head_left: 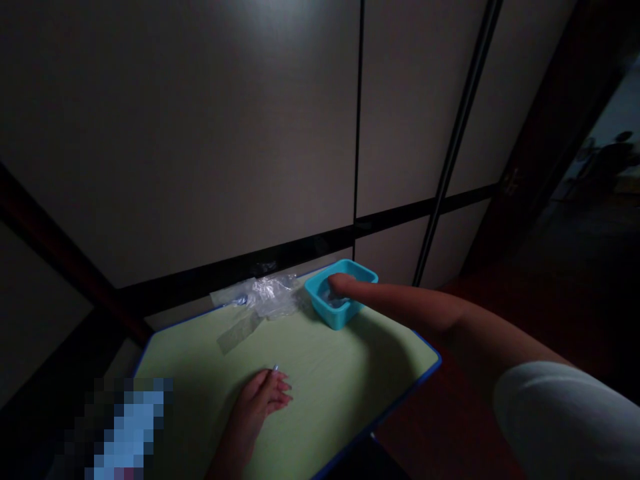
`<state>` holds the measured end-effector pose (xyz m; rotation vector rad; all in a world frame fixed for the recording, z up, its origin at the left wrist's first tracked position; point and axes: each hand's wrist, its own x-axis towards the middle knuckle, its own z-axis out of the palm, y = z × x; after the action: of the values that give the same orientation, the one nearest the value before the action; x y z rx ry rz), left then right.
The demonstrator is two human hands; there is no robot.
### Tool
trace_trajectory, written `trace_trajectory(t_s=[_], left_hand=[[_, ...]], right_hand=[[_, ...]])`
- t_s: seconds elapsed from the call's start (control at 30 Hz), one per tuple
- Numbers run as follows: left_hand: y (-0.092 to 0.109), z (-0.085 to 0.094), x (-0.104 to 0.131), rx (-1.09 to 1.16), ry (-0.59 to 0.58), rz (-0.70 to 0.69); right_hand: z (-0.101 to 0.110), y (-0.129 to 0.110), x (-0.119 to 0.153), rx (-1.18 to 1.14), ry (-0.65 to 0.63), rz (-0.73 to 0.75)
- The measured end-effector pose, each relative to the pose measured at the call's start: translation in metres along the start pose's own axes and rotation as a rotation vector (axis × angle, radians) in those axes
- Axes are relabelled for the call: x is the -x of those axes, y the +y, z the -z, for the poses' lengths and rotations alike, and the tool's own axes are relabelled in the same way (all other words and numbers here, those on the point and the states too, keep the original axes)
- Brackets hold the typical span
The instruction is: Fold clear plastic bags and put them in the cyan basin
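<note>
Here's your pale green desk (320, 380), clear plastic (273, 297) sprawled along its far side, the turquoise basket (330, 317) just right of it. Your left hand (257, 397) is half-open, empty, above bare desktop; your right hand (342, 285) dips into the basket, fingers hidden, grip impossible to tell.

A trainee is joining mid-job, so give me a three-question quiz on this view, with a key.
1. Which hand reaches into the turquoise plastic bin?
2. True or false: the left hand grips the bin's rim.
3. In this view, the crumpled clear plastic on the tabletop lies: A) right of the bin; B) left of the bin; C) beneath the left hand.
Key: 1. Right hand. 2. False: it is apart from the bin. 3. B.
</note>
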<state>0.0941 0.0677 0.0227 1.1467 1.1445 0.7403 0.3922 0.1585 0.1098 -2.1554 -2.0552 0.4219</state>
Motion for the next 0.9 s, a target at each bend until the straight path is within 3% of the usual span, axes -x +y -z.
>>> trace_trajectory(t_s=[0.13,0.3,0.47,0.63,0.9], left_hand=[[0.006,-0.004,0.007,0.025,0.012,-0.001],[0.011,-0.009,0.015,0.070,0.011,-0.019],[0.012,-0.010,0.019,0.104,0.008,-0.059],[0.012,-0.009,0.017,0.096,0.013,-0.036],[0.009,-0.006,0.011,0.015,0.017,-0.026]], right_hand=[[0.014,-0.007,0.005,0.213,0.055,-0.076],[0.030,-0.006,0.005,0.357,0.040,0.038],[0.019,0.000,0.001,0.398,-0.002,0.167],[0.012,0.004,-0.006,0.369,0.007,0.116],[0.004,0.003,-0.009,0.168,-0.138,0.028]])
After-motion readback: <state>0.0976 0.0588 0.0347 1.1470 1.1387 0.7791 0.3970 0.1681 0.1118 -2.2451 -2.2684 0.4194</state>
